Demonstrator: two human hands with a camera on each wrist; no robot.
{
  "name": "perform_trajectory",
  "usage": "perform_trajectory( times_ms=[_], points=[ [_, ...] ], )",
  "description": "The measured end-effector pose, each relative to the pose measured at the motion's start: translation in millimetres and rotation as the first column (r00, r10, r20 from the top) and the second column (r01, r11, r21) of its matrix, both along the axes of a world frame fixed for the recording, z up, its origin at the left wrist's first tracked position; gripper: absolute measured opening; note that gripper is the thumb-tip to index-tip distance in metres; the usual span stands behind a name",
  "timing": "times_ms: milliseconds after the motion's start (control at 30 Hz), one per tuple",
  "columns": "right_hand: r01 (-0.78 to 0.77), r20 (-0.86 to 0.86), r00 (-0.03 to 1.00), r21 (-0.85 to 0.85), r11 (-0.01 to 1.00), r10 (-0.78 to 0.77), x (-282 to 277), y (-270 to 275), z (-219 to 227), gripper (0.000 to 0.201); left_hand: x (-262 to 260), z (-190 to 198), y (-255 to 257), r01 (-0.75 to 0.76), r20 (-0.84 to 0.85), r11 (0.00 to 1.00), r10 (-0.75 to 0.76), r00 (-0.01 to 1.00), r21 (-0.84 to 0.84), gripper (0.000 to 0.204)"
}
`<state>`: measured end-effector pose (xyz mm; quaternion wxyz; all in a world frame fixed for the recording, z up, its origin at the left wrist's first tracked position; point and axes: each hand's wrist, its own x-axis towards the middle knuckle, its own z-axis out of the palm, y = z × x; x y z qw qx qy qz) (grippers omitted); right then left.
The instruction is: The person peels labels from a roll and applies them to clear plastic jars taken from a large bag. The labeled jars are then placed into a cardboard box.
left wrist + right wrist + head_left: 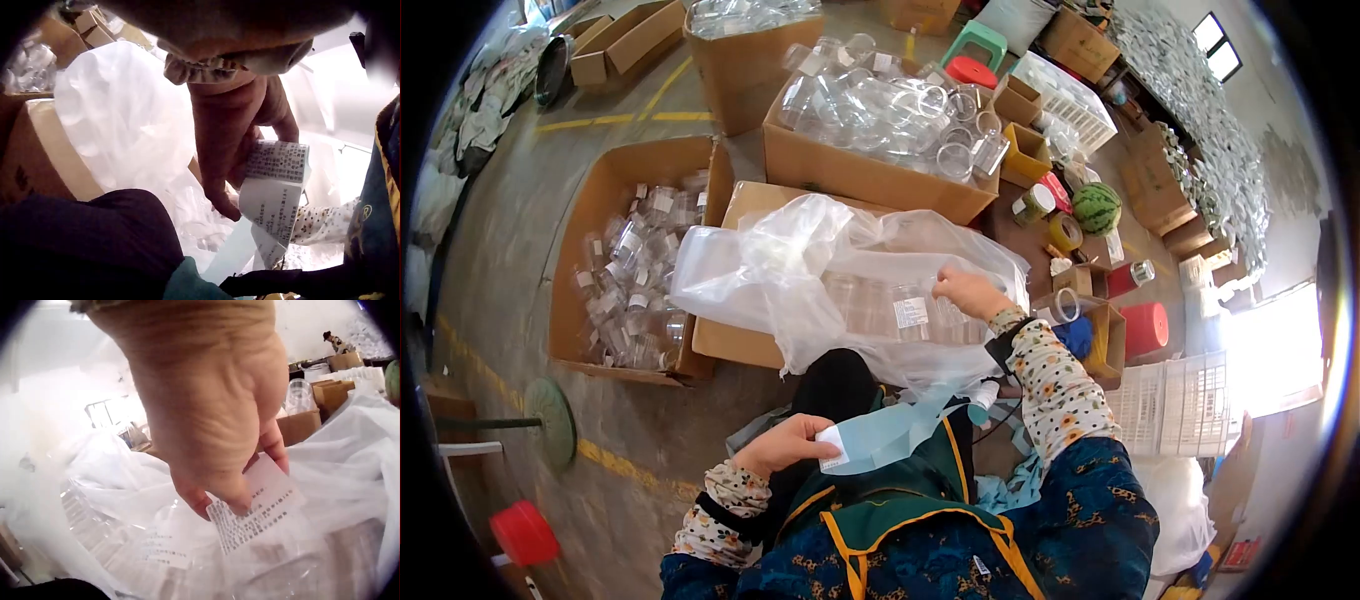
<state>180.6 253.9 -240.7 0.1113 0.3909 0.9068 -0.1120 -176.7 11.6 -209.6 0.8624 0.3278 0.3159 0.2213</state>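
Note:
My left hand pinches the end of a pale blue strip of labels over the lap. In the left wrist view the strip's printed white labels curl below the fingers. Over an opened translucent plastic bag, my right hand reaches down to the clear plastic jars in it. Its thumb and fingers pinch a printed white label in the right wrist view, close over the jars. Another label lies flat on a jar beside this hand.
Left of the bag stands a carton of labelled jars. Behind it, another carton is heaped with clear jars. To the right are a watermelon, a tape roll, small boxes and a white crate.

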Motion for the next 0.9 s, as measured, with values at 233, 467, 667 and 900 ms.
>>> perform_trajectory(
  times_ms=[233, 467, 667, 900],
  points=[
    [-0.022, -0.019, 0.999, 0.262, 0.965, 0.028, 13, 2, -18, 0.046, -9, -12, 3, 0.018, -0.025, 1.0, -0.018, 1.0, -0.017, 0.03],
    [0.013, -0.026, 1.0, -0.048, 0.999, -0.014, -1, 34, -17, 0.079, -9, -16, 0, -0.011, 0.02, 1.0, 0.011, 1.0, 0.0, 0.029],
    [0.048, 0.132, 0.991, -0.269, 0.962, -0.013, -39, 41, -12, 0.068, -13, -15, -7, -0.018, 0.016, 1.0, 0.018, 1.0, 0.008, 0.029],
    [0.248, 0.194, 0.968, -0.618, 0.746, -0.161, -50, 52, -13, 0.016, -22, -14, -15, -0.067, 0.024, 0.985, 0.064, 0.998, 0.158, 0.028]
  ],
)
